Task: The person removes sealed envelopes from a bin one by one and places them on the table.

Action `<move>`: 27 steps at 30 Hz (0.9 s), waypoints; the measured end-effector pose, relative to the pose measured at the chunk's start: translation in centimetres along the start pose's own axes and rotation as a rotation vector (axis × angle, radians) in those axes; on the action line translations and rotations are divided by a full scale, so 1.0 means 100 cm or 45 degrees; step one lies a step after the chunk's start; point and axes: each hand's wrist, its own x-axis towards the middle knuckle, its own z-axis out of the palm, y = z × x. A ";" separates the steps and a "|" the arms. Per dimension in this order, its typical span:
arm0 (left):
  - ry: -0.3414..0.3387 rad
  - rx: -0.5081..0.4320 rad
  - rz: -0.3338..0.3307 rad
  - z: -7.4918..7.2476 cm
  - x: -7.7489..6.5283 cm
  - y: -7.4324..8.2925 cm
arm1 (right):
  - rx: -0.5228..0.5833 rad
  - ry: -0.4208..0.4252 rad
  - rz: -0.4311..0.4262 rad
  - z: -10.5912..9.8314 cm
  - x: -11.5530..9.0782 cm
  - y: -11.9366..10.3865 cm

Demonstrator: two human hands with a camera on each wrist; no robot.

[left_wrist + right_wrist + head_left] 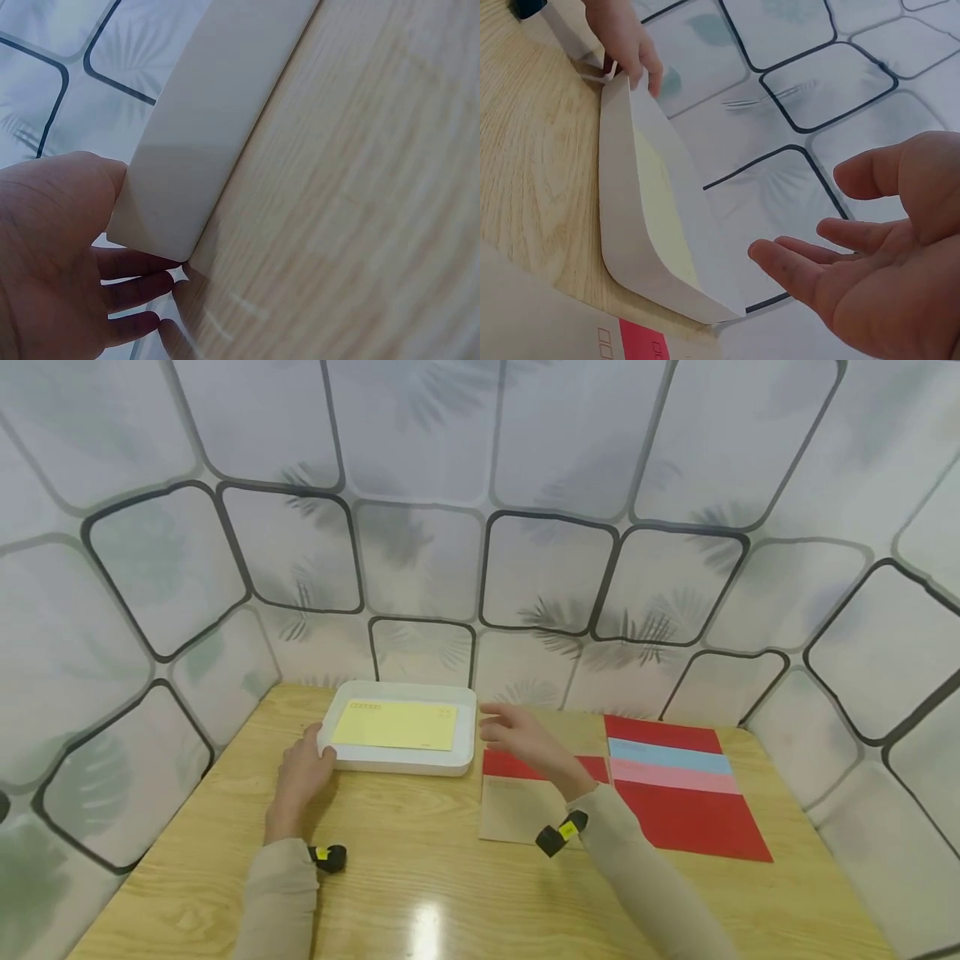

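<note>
A white shallow tray (405,767) stands on the table with a yellow envelope (393,727) lying flat inside it. My left hand (302,772) holds the tray's front left corner, thumb at the rim and fingers along the outer wall; in the left wrist view the same hand (52,247) shows against that corner. Just beyond the tray's right side hovers my right hand (525,739), its fingers loosely extended and apart. Nothing is in it, and a gap separates the right hand (877,255) from the tray wall (622,202) in the right wrist view.
Right of the tray, kraft-brown envelopes (517,814) overlap with a red one (504,764) between them. Farther right lie red envelopes (697,818) with a light blue envelope (671,756) and a pink envelope (675,776) among them. A patterned curtain (551,572) borders the wooden table (405,860).
</note>
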 end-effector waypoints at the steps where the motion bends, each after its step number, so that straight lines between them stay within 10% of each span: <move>1: 0.003 -0.001 0.003 0.000 0.000 0.000 | 0.055 -0.016 0.017 0.002 0.004 0.001; 7: 0.033 -0.003 0.022 0.001 0.002 -0.001 | 0.219 -0.080 0.085 0.014 0.025 0.010; 19: 0.034 -0.037 0.007 0.002 0.000 0.001 | -0.251 -0.106 0.217 0.049 0.051 0.006; 27: 0.052 -0.013 0.013 0.003 -0.001 -0.001 | -0.187 -0.028 0.270 0.064 0.062 0.016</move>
